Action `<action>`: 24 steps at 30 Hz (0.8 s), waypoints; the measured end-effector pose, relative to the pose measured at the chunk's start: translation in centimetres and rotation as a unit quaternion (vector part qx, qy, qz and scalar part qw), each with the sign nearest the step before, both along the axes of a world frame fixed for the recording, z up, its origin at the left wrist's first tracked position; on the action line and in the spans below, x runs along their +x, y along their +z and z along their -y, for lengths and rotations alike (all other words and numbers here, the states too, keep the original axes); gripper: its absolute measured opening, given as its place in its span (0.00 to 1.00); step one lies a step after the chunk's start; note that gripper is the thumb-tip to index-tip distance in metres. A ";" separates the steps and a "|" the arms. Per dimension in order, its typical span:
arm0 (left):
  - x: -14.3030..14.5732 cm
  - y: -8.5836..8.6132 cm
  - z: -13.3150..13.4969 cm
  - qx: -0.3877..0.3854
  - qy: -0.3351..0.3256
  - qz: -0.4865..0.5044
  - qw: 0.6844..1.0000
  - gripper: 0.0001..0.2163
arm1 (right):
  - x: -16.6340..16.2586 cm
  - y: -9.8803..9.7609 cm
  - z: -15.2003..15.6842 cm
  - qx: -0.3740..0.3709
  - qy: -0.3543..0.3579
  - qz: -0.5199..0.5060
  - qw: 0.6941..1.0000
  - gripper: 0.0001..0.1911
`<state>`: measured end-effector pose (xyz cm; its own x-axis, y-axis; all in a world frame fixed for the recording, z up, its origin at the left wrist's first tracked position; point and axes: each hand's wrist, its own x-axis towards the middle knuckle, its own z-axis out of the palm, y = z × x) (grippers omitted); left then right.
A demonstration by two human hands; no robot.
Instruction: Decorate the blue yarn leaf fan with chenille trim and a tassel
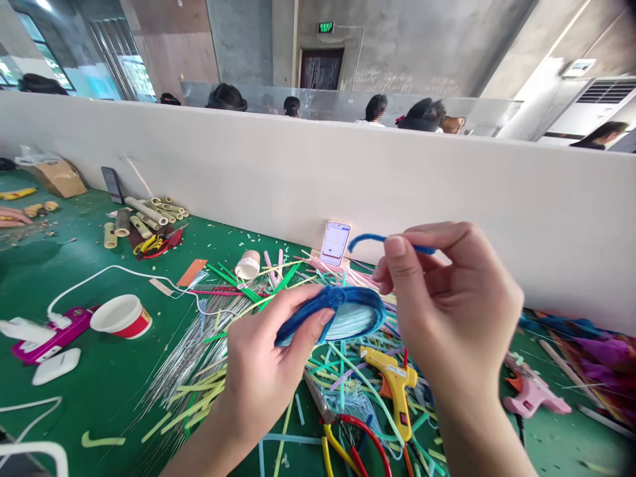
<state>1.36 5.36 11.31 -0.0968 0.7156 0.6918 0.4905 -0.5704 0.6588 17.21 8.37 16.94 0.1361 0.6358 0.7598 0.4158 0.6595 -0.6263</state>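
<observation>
In my left hand (278, 351) is an oval piece made of blue pipe cleaner (365, 317), dark blue round the rim and light blue inside. The thumb presses on its near side and the fingers lie behind it. My right hand (447, 298), raised to the right of the oval, pinches a short curved dark blue pipe cleaner (365, 240) between thumb and forefinger. This strip stands apart from the oval. Below the hands lie scissors (330, 414) with red and yellow handles and a yellow glue gun (397, 384), among scattered pipe cleaner strips (203, 391).
A phone (336, 243) leans against the white partition (248, 172). At left are a paper cup (122, 317), a purple power strip (54, 334) with a white cable, and bamboo pieces (149, 215). A pink glue gun (534, 391) lies at right. Another person's hand (12, 216) shows far left.
</observation>
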 end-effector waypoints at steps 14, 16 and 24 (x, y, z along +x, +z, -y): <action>-0.4 -0.1 -0.4 -0.003 -0.024 0.028 0.999 0.14 | -0.2 -2.4 1.3 0.112 -0.036 0.097 0.988 0.11; -0.7 0.0 -0.1 0.004 -0.030 0.004 1.000 0.12 | -0.1 -2.5 1.7 0.075 0.006 0.061 0.995 0.11; -3.8 0.0 -2.8 -0.065 -0.231 0.061 0.969 0.05 | -0.4 -3.2 2.5 -0.048 0.067 -0.043 0.996 0.08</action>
